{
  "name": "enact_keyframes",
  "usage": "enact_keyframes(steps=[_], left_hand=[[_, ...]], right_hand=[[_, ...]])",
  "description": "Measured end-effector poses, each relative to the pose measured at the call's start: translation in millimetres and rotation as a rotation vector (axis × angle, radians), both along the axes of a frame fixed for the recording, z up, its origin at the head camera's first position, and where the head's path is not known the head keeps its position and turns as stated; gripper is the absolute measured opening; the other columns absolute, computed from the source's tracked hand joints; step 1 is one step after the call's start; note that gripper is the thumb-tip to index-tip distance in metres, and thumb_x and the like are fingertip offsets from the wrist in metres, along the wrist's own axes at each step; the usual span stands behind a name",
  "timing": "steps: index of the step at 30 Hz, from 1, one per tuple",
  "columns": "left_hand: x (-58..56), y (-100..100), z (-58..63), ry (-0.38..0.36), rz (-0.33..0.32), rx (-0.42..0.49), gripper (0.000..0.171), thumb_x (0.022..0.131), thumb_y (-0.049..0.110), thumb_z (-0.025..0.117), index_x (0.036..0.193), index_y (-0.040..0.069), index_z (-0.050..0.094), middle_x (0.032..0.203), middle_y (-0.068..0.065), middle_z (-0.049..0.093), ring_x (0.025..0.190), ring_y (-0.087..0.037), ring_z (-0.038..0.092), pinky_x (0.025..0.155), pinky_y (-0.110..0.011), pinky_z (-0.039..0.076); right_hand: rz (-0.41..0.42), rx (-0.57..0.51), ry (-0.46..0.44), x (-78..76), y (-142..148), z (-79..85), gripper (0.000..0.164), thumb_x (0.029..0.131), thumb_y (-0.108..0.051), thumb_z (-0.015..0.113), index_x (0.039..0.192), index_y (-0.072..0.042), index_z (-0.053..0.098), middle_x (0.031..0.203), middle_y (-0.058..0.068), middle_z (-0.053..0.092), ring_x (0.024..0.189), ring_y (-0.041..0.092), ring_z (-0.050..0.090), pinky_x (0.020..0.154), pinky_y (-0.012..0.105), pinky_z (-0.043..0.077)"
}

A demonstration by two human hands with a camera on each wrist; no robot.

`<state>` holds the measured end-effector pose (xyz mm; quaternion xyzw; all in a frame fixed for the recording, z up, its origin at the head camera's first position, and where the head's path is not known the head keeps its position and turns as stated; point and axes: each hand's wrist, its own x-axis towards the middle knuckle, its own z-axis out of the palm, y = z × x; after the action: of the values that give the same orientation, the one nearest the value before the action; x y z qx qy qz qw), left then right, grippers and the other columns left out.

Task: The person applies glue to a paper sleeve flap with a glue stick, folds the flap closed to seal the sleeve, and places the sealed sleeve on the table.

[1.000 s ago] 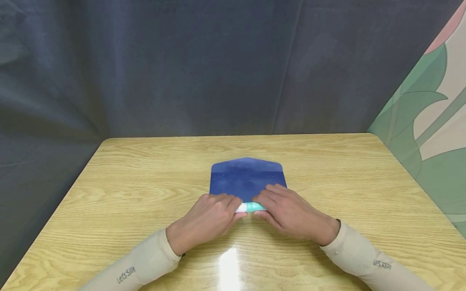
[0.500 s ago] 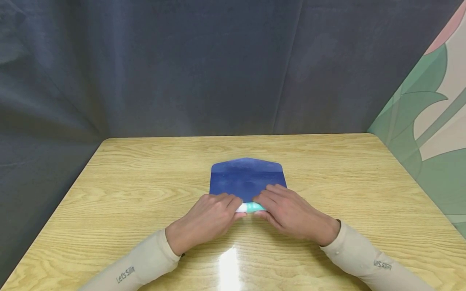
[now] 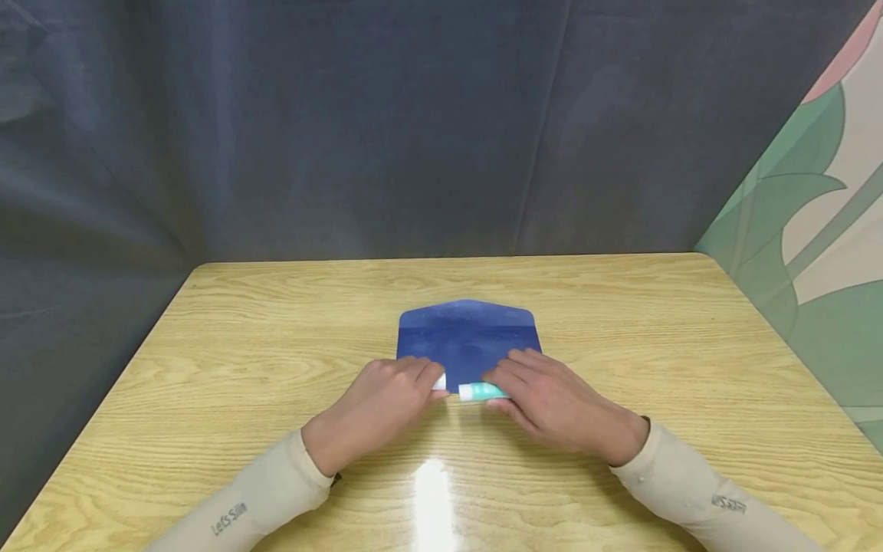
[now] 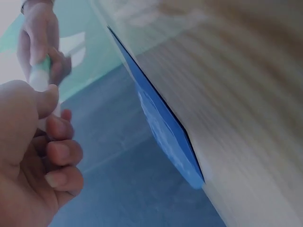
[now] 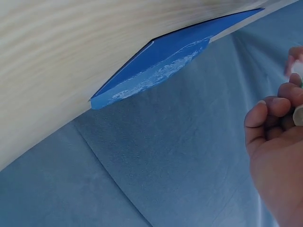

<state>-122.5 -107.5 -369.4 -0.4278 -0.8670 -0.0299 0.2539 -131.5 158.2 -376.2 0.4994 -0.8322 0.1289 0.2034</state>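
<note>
A blue envelope (image 3: 469,345) lies on the table with its flap unfolded toward the far side. Just over its near edge, my right hand (image 3: 552,399) grips what looks like a glue stick (image 3: 477,392), a teal tube with a white end pointing left. My left hand (image 3: 386,406) pinches a small white cap (image 3: 439,382) by its side. A narrow gap separates the cap from the tube. Most of the cap is hidden by the left fingers. Both wrist views show the envelope (image 5: 156,66) apart from the hands.
The pieces are over a wooden table (image 3: 290,322), with a bright light reflection near its front. A dark curtain (image 3: 386,130) hangs behind and at the left. At the right is a leaf-patterned panel (image 3: 814,253).
The white cap has come off the teal tube: my left hand has moved left and slightly away from me with it. The right hand has stayed nearly still, and so has the envelope.
</note>
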Motion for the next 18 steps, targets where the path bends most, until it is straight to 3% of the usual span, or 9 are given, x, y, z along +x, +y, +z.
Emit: enact_keyframes(steps=[5,10,14,18], left_hand=[[-6.9,-11.1,2.9,-0.065,0.098,-0.017,0.023,0.094,0.030,0.070,0.089,0.010,0.060,0.072,0.003,0.052,0.058,-0.010,0.050,0.046,-0.020,0.042],[-11.4,-21.0,5.1,-0.157,0.197,-0.033,0.022,0.095,0.031,0.068,0.095,0.008,0.068,0.081,0.000,0.051,0.064,-0.011,0.048,0.052,-0.022,0.046],[-14.7,-22.4,5.6,-0.215,0.193,-0.017,0.024,0.094,0.026,0.070,0.104,0.005,0.071,0.088,-0.003,0.053,0.068,-0.011,0.046,0.057,-0.024,0.049],[-16.9,-21.5,4.3,-0.222,0.166,-0.014,0.028,0.093,0.023,0.072,0.114,0.006,0.071,0.091,-0.003,0.057,0.068,-0.011,0.049,0.058,-0.024,0.050]], right_hand=[[-0.003,0.007,-0.005,-0.2,1.1,1.1,0.022,0.104,-0.034,0.051,0.109,-0.015,0.062,0.089,-0.011,0.060,0.077,0.008,0.045,0.073,0.025,0.041],[-0.003,0.011,0.003,-0.6,1.3,0.9,0.021,0.104,-0.033,0.052,0.109,-0.015,0.062,0.090,-0.011,0.059,0.078,0.008,0.044,0.073,0.025,0.041],[0.001,0.009,0.007,-0.9,1.7,-0.2,0.018,0.101,-0.030,0.057,0.108,-0.015,0.062,0.089,-0.011,0.059,0.077,0.008,0.044,0.073,0.025,0.040],[0.003,0.007,0.009,-0.8,2.2,-1.5,0.016,0.099,-0.028,0.060,0.107,-0.015,0.062,0.088,-0.011,0.059,0.076,0.008,0.043,0.072,0.025,0.040]])
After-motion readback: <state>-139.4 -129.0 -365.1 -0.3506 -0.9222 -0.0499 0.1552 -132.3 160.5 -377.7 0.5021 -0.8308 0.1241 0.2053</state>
